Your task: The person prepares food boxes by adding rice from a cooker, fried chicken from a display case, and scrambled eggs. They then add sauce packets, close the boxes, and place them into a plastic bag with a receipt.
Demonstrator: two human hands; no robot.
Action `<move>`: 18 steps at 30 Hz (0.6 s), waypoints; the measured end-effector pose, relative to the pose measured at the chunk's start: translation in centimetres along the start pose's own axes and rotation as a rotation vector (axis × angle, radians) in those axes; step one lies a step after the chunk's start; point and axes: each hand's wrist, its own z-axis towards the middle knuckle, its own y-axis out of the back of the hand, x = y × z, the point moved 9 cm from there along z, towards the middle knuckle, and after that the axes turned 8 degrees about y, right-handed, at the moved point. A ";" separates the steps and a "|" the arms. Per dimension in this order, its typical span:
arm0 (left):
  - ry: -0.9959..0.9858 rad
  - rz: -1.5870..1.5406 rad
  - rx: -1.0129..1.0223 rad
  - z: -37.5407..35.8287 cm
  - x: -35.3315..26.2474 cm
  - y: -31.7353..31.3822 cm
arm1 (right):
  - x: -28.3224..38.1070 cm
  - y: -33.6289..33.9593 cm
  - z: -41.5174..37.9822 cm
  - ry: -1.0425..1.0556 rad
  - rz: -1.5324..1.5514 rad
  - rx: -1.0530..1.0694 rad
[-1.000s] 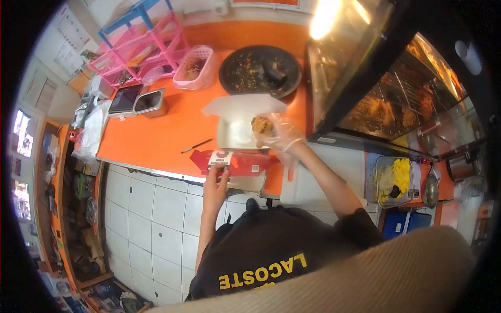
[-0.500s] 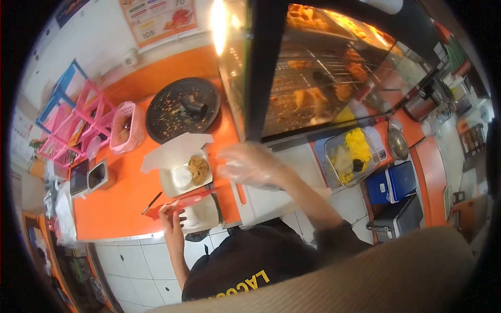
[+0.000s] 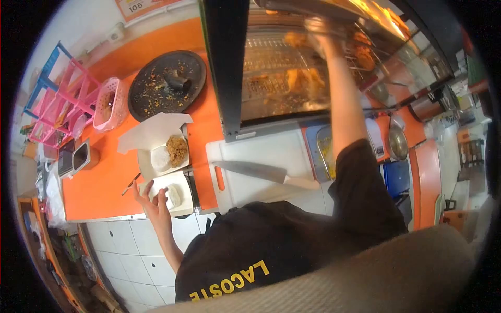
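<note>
My left hand (image 3: pixel 155 205) is open, fingers spread, over the near edge of a white takeaway box (image 3: pixel 182 208) with a white rice mound (image 3: pixel 173 196) in it. Behind stands another open takeaway box (image 3: pixel 146 158) holding a rice mound (image 3: pixel 159 158) and a piece of fried chicken (image 3: pixel 178 151). My right hand (image 3: pixel 320 35) reaches high into the lit display warmer (image 3: pixel 261 112), near fried pieces (image 3: pixel 295 39) on wire racks. Motion blurs its fingers, so I cannot see whether it holds anything.
A large knife (image 3: pixel 253 169) lies on a white cutting board (image 3: pixel 261 197). Behind the boxes is a dark round pan (image 3: pixel 141 99) with crumbs. A pink basket (image 3: pixel 107 119), a pink-and-blue rack (image 3: pixel 57 101) and a metal container (image 3: pixel 91 156) stand left. The warmer's dark frame post (image 3: pixel 227 68) rises beside the board.
My right hand has moved from above the cutting board up into the warmer, uncovering the knife. The near box's red flap no longer shows, and my left hand has its fingers spread. The view has shifted.
</note>
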 end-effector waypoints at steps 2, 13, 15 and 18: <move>0.012 -0.026 -0.027 -1.2 0.1 0.4 | -1.0 -1.1 2.6 -0.012 0.014 -0.016; 0.208 -0.029 -0.272 -5.9 4.3 6.3 | -4.2 -2.2 7.1 -0.009 0.085 -0.114; 0.205 -0.001 -0.241 -5.1 3.2 5.6 | -3.4 -1.9 7.0 0.011 0.091 -0.143; 0.132 -0.011 -0.154 -3.4 1.7 4.6 | -2.8 -2.0 6.0 0.019 0.098 -0.160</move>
